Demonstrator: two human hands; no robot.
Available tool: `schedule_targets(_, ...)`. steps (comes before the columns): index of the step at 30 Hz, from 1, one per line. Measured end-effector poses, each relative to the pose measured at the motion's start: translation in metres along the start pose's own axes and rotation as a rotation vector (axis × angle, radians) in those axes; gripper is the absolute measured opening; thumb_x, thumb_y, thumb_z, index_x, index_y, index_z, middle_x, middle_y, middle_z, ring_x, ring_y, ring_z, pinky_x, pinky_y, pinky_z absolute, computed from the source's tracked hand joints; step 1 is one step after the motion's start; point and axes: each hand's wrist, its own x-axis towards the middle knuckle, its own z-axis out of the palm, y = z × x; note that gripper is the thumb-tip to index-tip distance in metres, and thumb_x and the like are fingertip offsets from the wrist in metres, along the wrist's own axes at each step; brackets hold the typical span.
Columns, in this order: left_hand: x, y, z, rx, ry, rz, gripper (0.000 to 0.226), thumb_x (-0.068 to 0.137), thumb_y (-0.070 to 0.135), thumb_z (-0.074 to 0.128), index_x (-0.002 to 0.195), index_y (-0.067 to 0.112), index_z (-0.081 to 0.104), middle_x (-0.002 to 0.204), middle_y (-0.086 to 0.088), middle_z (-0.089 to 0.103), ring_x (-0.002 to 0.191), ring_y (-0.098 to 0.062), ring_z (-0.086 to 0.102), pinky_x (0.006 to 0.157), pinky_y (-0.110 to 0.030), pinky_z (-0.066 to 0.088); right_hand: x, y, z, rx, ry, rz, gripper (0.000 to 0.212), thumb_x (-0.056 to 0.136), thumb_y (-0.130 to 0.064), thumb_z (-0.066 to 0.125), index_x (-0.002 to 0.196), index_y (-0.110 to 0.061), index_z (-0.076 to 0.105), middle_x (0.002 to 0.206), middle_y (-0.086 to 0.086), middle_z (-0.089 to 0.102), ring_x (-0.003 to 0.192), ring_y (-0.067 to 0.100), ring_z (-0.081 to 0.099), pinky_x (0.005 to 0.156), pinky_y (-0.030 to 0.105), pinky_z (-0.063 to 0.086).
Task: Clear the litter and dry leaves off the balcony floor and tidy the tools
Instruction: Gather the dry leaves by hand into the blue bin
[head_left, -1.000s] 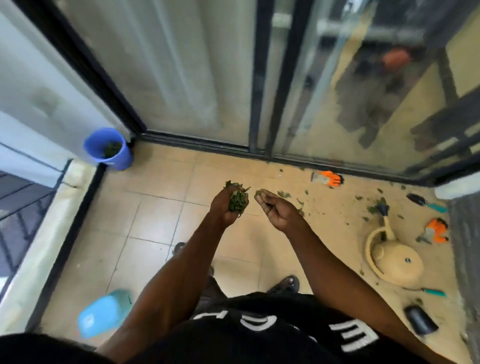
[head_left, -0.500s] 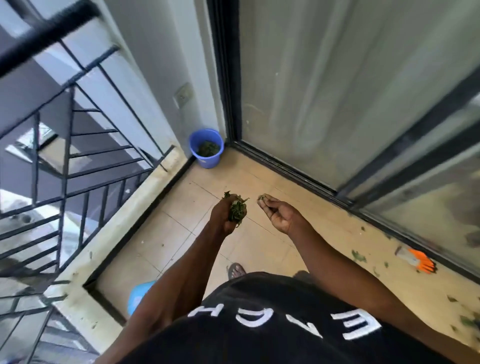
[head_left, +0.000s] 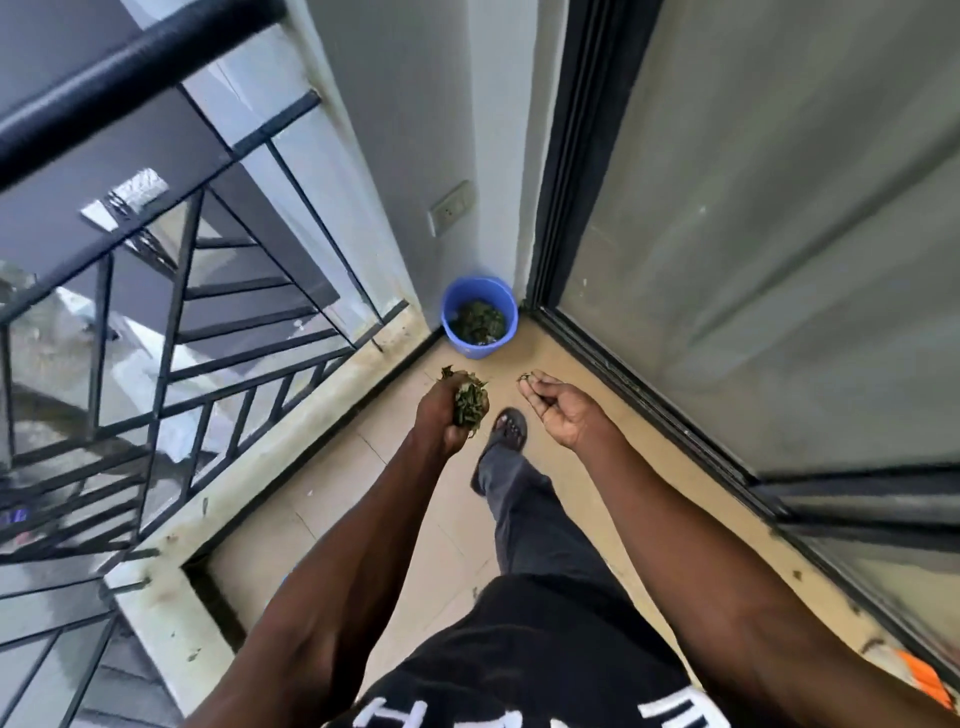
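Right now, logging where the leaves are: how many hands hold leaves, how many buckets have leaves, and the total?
Hands holding leaves: 2, left hand and right hand
Buckets with leaves: 1, blue bucket
Total: 3

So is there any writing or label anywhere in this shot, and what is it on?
Black shirt: large white letters along the bottom edge, seen upside down and cut off by the frame; they cannot be read as a whole word.
Wall socket: no marking that can be read.
Blue bucket: no label visible.
Nothing else carries text.
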Motion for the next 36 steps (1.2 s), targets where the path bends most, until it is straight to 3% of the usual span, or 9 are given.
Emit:
schedule_targets(4,0.097,0.054,0.034,0.032,0.105,-0.027,0.024,0.087,-0.002,0.048,0.07,0.014,0.046,0.065,-0.007,0.04,0.051,-0.019,0.042,0.047,-0.025,0.039,0.102,-0.049,0.049,-0.027,0.068,0.049,0.021,0.093,0.018,0.04,0.102,0.008,0.056,0.088,0.015,0.058,0.088,0.028,0.064,0.111,0.024,0.033)
schedule_targets(8,0.199,0.087,0.065,0.12,0.123,-0.034,0.031,0.083,-0.001,0.049,0.059,0.017,0.045,0.056,-0.003,0.033,0.044,-0.014,0.031,0.05,-0.027,0.015,0.217,-0.082,0.079,-0.068,0.094,0.067,0.023,0.094,0.017,0.038,0.092,0.004,0.056,0.068,0.009,0.07,0.06,0.016,0.071,0.085,0.021,0.051)
schedule_targets(11,0.3,0.104,0.079,0.182,0.155,-0.054,0.025,0.086,0.004,0.05,0.065,0.017,0.043,0.049,-0.001,0.036,0.036,-0.014,0.033,0.039,-0.019,0.017,0.324,-0.092,0.098,-0.116,0.125,0.063,0.024,0.095,0.014,0.04,0.112,0.009,0.057,0.088,0.014,0.069,0.071,0.017,0.072,0.074,0.019,0.057)
schedule_targets(16,0.44,0.114,0.084,0.236,0.18,-0.15,0.019,0.091,0.026,0.064,0.085,0.008,0.062,0.078,-0.01,0.07,0.047,-0.017,0.061,0.038,-0.022,0.045,0.474,-0.079,0.098,-0.28,0.195,0.105,0.045,0.096,0.012,0.04,0.141,0.003,0.039,0.114,0.018,0.05,0.121,0.037,0.051,0.104,0.043,0.042)
schedule_targets(19,0.467,0.12,0.084,0.266,0.187,-0.164,0.02,0.101,0.03,0.051,0.091,0.015,0.061,0.071,-0.006,0.067,0.043,-0.011,0.062,0.054,-0.033,0.051,0.51,-0.076,0.089,-0.287,0.253,0.121,0.034,0.096,0.013,0.04,0.126,0.002,0.05,0.103,0.018,0.052,0.105,0.034,0.056,0.103,0.041,0.042)
schedule_targets(22,0.461,0.125,0.079,0.255,0.202,-0.227,0.013,0.101,0.028,0.051,0.101,0.017,0.058,0.086,-0.006,0.061,0.07,-0.017,0.066,0.06,-0.032,0.05,0.507,-0.078,0.083,-0.281,0.267,0.127,0.024,0.095,0.015,0.04,0.111,0.007,0.057,0.105,0.017,0.056,0.109,0.035,0.056,0.111,0.039,0.037)
schedule_targets(25,0.436,0.133,0.079,0.32,0.201,-0.231,0.035,0.095,0.03,0.059,0.127,0.017,0.056,0.113,-0.007,0.055,0.104,-0.025,0.058,0.069,-0.033,0.051,0.469,-0.083,0.089,-0.23,0.233,0.103,0.04,0.096,0.015,0.036,0.136,0.013,0.041,0.138,0.026,0.046,0.132,0.038,0.045,0.109,0.037,0.038)
schedule_targets(32,0.33,0.163,0.093,0.323,0.097,-0.09,0.012,0.096,0.004,0.05,0.089,0.012,0.056,0.08,-0.009,0.056,0.076,-0.021,0.055,0.077,-0.036,0.052,0.346,-0.094,0.129,-0.112,0.243,0.028,0.044,0.097,0.016,0.03,0.14,0.015,0.034,0.144,0.03,0.041,0.137,0.038,0.039,0.115,0.037,0.031)
schedule_targets(36,0.254,0.18,0.1,0.514,0.064,-0.057,0.005,0.082,0.007,0.06,0.086,0.01,0.059,0.079,-0.011,0.059,0.073,-0.024,0.057,0.069,-0.035,0.052,0.262,-0.086,0.157,-0.177,0.281,-0.011,0.03,0.098,0.009,0.038,0.125,0.013,0.052,0.104,0.02,0.062,0.118,0.033,0.057,0.1,0.033,0.045)
